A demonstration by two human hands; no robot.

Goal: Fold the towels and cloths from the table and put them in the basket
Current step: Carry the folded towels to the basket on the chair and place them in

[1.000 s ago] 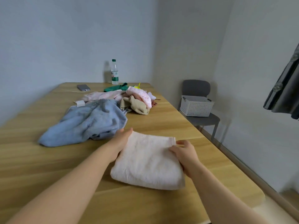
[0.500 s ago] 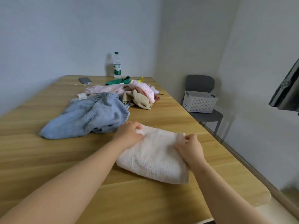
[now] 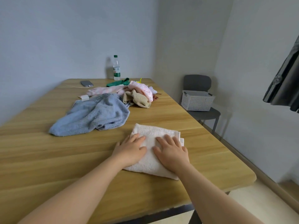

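Note:
A folded white towel (image 3: 157,131) lies on the wooden table (image 3: 48,159) near its right front part. My left hand (image 3: 131,149) and my right hand (image 3: 172,151) both press flat on it with straight fingers, side by side. Behind it a crumpled blue towel (image 3: 93,115) is spread out. Farther back is a heap of cloths: pink ones (image 3: 140,89), a beige one (image 3: 139,99) and a green one (image 3: 118,83). The white perforated basket (image 3: 197,101) stands on a grey chair (image 3: 202,113) to the right of the table.
A water bottle (image 3: 116,68) stands at the table's far edge by the wall. A phone (image 3: 86,83) with a cable and a small white charger (image 3: 85,97) lie at the back left. Dark fabric (image 3: 284,84) hangs at the right.
My hands gripped the towel's far corners and brought that edge toward me, folding it smaller. Both hands now lie flat on the folded towel.

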